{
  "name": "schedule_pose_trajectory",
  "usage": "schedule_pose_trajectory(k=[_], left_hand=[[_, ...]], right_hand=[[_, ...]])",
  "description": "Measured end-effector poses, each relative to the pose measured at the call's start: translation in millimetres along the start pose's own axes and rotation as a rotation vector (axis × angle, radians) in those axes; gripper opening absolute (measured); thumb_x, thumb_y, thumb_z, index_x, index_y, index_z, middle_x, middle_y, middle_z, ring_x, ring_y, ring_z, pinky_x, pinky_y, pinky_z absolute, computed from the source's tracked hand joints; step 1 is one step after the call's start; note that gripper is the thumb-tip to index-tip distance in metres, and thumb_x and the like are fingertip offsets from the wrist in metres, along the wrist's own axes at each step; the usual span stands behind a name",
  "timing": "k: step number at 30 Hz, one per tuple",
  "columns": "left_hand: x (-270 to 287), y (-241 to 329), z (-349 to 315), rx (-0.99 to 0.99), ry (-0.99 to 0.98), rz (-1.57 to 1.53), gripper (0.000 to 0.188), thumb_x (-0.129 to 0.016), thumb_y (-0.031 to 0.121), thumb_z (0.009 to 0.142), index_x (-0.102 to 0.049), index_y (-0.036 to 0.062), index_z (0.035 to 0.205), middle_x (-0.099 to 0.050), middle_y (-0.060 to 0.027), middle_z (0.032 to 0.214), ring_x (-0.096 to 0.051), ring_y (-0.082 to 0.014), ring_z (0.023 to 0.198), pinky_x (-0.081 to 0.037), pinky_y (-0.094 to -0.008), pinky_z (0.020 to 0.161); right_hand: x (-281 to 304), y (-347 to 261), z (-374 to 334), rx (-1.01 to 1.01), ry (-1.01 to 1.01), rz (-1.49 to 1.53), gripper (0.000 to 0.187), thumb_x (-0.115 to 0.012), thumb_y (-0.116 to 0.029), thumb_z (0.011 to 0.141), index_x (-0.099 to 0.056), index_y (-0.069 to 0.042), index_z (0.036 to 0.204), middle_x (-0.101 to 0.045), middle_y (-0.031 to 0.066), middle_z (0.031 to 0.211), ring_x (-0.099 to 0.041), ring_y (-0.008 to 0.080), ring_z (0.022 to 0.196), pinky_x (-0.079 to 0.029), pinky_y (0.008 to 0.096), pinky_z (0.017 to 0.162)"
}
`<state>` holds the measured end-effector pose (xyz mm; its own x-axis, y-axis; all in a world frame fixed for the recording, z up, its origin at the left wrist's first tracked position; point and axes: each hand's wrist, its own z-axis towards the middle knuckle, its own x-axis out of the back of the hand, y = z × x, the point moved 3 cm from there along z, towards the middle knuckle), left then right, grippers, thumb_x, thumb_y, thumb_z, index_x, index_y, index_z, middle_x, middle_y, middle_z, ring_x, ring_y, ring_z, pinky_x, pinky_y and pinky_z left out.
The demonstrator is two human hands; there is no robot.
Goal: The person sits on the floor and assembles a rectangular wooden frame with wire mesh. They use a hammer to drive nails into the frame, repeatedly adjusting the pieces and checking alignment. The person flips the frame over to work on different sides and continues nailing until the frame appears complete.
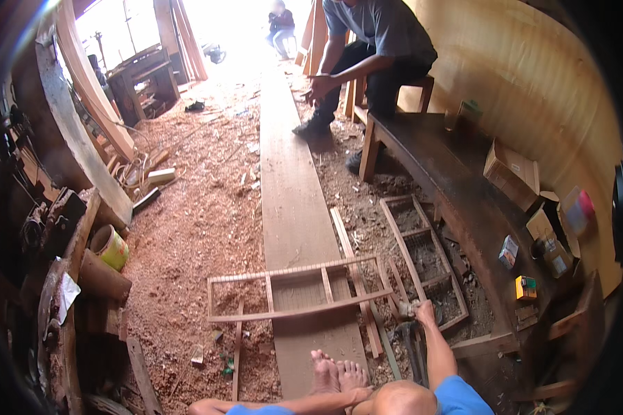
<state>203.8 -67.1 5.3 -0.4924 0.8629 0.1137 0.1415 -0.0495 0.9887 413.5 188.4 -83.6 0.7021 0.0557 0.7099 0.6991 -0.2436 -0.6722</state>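
Note:
My right hand (424,312) reaches down to the right of the plank, its fingers closed at a small greyish thing (407,309) whose kind I cannot make out. Close by lies a wooden ladder-like frame (406,257) with crosspieces. My left hand (358,397) is low in front of me by my ankles, its fingers mostly hidden. Ahead of my bare feet, a long narrow wooden frame (325,305) with two crosspieces lies across the wide plank (292,194). Thin wooden strips (348,263) rest along the plank's right edge.
Wood shavings (194,187) cover the floor. A seated person (381,41) has a foot by the plank. On the right, a dark bench (436,152) carries cardboard boxes (511,173) and a yellow-black small box (525,288). A tin (111,247) stands left; another person (280,28) sits far off.

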Motion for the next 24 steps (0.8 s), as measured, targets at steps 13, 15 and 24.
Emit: schedule_pose_trajectory(k=[13,15,24], left_hand=[[-21.9,13.4,8.7,-0.026,-0.018,-0.038,0.021,-0.070,0.021,0.088,-0.071,0.0053,0.103,-0.071,-0.0106,0.110,-0.063,-0.0257,0.111,-0.046,-0.0441,0.100],[-23.7,14.8,9.7,-0.025,-0.013,-0.043,0.022,-0.070,0.021,0.088,-0.071,0.0051,0.103,-0.071,-0.0107,0.110,-0.063,-0.0257,0.111,-0.047,-0.0441,0.100],[-20.4,14.9,13.6,-0.017,0.006,-0.046,0.023,-0.068,0.022,0.090,-0.070,0.0045,0.104,-0.071,-0.0110,0.110,-0.063,-0.0255,0.110,-0.047,-0.0437,0.099]], right_hand=[[3.7,11.2,-1.5,0.067,-0.084,-0.277,0.010,-0.074,-0.012,0.071,-0.075,-0.003,0.076,-0.071,0.0152,0.070,-0.071,0.0285,0.067,-0.054,0.0400,0.064],[5.1,6.0,-7.0,0.039,-0.051,-0.181,0.015,-0.076,-0.016,0.068,-0.075,-0.004,0.077,-0.070,0.0182,0.073,-0.071,0.0351,0.074,-0.054,0.0425,0.070],[8.4,7.3,0.8,0.151,-0.005,-0.291,0.022,-0.070,-0.015,0.072,-0.076,-0.003,0.088,-0.071,0.0241,0.084,-0.071,0.0399,0.088,-0.055,0.0468,0.082]])
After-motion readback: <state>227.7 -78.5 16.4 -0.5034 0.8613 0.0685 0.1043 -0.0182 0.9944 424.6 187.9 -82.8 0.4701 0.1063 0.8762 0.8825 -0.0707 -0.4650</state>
